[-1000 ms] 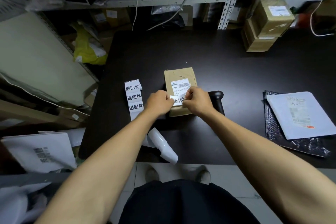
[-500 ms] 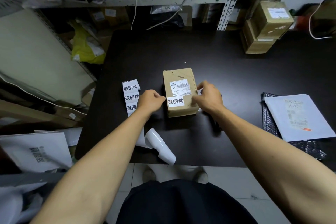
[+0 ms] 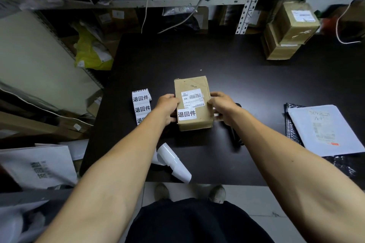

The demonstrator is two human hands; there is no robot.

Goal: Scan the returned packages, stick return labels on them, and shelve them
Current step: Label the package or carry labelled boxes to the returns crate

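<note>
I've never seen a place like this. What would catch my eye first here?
Probably the brown box at the middle of the dark table, held from both sides by the left hand and right hand. A bold white return label sits on its top, and a strip of labels lies just left.

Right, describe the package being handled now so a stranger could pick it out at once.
On the black table, go to the middle, where the left hand and right hand grip a small brown cardboard box. Unlike the stacked boxes at the far right, its top bears a white return label.
</note>
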